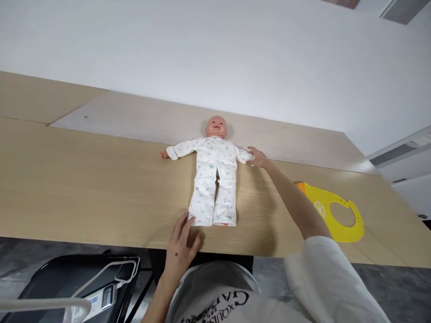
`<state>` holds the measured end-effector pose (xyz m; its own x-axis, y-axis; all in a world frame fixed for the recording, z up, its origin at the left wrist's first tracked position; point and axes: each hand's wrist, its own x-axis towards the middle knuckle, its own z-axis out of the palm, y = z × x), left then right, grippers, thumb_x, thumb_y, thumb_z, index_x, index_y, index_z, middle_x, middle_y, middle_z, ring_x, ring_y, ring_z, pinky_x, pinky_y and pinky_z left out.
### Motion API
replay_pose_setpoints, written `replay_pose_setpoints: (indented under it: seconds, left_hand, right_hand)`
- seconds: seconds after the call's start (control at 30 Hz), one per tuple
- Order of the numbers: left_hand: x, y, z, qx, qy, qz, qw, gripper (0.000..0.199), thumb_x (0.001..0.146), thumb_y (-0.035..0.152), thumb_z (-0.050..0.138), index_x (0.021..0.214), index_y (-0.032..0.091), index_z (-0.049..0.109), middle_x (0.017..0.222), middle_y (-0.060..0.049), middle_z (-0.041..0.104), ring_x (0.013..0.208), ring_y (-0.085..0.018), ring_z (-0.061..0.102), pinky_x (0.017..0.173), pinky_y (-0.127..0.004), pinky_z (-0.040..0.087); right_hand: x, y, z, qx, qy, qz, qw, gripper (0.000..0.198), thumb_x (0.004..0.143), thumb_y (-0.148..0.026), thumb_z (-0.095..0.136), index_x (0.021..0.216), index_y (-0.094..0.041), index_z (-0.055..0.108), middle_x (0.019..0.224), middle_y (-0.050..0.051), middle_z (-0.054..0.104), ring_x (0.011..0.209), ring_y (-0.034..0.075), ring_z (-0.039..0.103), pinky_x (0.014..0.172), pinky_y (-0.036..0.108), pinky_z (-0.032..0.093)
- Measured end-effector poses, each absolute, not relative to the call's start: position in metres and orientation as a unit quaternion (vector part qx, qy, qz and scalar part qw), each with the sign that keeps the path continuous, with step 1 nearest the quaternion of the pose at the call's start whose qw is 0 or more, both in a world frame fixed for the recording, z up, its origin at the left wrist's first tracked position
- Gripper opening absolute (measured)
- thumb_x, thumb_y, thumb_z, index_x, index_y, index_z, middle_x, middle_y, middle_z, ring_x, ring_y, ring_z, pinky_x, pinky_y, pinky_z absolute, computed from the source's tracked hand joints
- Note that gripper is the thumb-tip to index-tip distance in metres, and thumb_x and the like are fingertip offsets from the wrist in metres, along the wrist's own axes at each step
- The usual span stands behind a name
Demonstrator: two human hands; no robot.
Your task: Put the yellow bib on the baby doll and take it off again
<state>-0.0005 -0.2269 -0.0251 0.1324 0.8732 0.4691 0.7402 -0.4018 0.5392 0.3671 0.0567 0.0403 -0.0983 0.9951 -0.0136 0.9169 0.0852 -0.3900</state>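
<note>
A baby doll [216, 154] lies face up on the table, its arms spread, in white printed pyjamas. The top is closed down the front, and the trouser legs [203, 202] reach down over the feet. My right hand [258, 159] holds the end of the doll's sleeve on the right side, covering the doll's hand there. On the other side the doll's small hand [164, 154] shows beyond its cuff. My left hand [182, 246] has its fingers apart, with the fingertips by the hem of the left trouser leg.
The wooden table [101, 188] meets a white wall at the back. A yellow bib [340, 229] with an orange part lies to the right. Lower left, a black chair [50, 278] carries a device [101, 300] with a white cable.
</note>
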Motion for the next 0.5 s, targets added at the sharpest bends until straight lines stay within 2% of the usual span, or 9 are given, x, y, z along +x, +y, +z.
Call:
replay_pose_setpoints:
  seconds: [0.1, 0.2, 0.27, 0.33, 0.43, 0.5]
  left_hand:
    - [0.001, -0.228, -0.022, 0.758, 0.533, 0.373, 0.044, 0.047, 0.087, 0.021, 0.062, 0.132, 0.019, 0.049, 0.135, -0.018, 0.054, 0.123, -0.031, 0.056, 0.098, -0.046, 0.053]
    - [-0.001, -0.233, -0.017, 0.757, 0.537, 0.367, 0.053, 0.047, 0.087, 0.021, 0.063, 0.132, 0.019, 0.049, 0.135, -0.018, 0.053, 0.123, -0.03, 0.055, 0.099, -0.046, 0.052]
    - [-0.006, -0.234, -0.013, 0.747, 0.545, 0.37, 0.092, 0.046, 0.088, 0.022, 0.062, 0.132, 0.02, 0.049, 0.136, -0.016, 0.053, 0.125, -0.029, 0.055, 0.101, -0.045, 0.051]
    - [-0.013, -0.229, -0.01, 0.725, 0.555, 0.381, 0.141, 0.043, 0.088, 0.024, 0.06, 0.131, 0.021, 0.051, 0.135, -0.014, 0.055, 0.125, -0.027, 0.056, 0.103, -0.043, 0.05]
    - [-0.028, -0.202, -0.008, 0.68, 0.572, 0.414, 0.2, 0.033, 0.089, 0.029, 0.059, 0.121, 0.02, 0.058, 0.125, -0.012, 0.063, 0.117, -0.025, 0.061, 0.1, -0.042, 0.051]
    - [-0.034, -0.171, -0.007, 0.643, 0.585, 0.444, 0.218, 0.027, 0.088, 0.032, 0.057, 0.11, 0.018, 0.062, 0.11, -0.01, 0.068, 0.103, -0.024, 0.066, 0.092, -0.041, 0.055]
  right_hand:
    - [0.374, 0.069, 0.046, -0.685, -0.702, 0.164, 0.108, 0.062, 0.069, -0.033, 0.074, 0.127, -0.018, 0.056, 0.121, 0.009, 0.064, 0.115, 0.027, 0.057, 0.1, 0.039, 0.047]
    - [0.378, 0.065, 0.049, -0.701, -0.689, 0.15, 0.108, 0.068, 0.07, -0.032, 0.072, 0.134, -0.018, 0.053, 0.131, 0.011, 0.058, 0.126, 0.033, 0.049, 0.108, 0.047, 0.041]
    - [0.384, 0.05, 0.049, -0.708, -0.681, 0.116, 0.146, 0.07, 0.074, -0.034, 0.069, 0.138, -0.017, 0.05, 0.139, 0.012, 0.052, 0.134, 0.035, 0.042, 0.113, 0.05, 0.036]
    - [0.399, 0.022, 0.047, -0.703, -0.675, 0.081, 0.21, 0.064, 0.077, -0.038, 0.064, 0.135, -0.015, 0.052, 0.139, 0.013, 0.052, 0.133, 0.032, 0.043, 0.114, 0.049, 0.035]
    - [0.445, -0.04, 0.043, -0.713, -0.638, 0.095, 0.275, 0.056, 0.076, -0.045, 0.061, 0.124, -0.015, 0.059, 0.12, 0.013, 0.063, 0.108, 0.027, 0.06, 0.098, 0.045, 0.049]
    - [0.488, -0.09, 0.042, -0.764, -0.558, 0.112, 0.304, 0.053, 0.074, -0.047, 0.06, 0.115, -0.015, 0.063, 0.104, 0.011, 0.067, 0.088, 0.021, 0.063, 0.084, 0.039, 0.054]
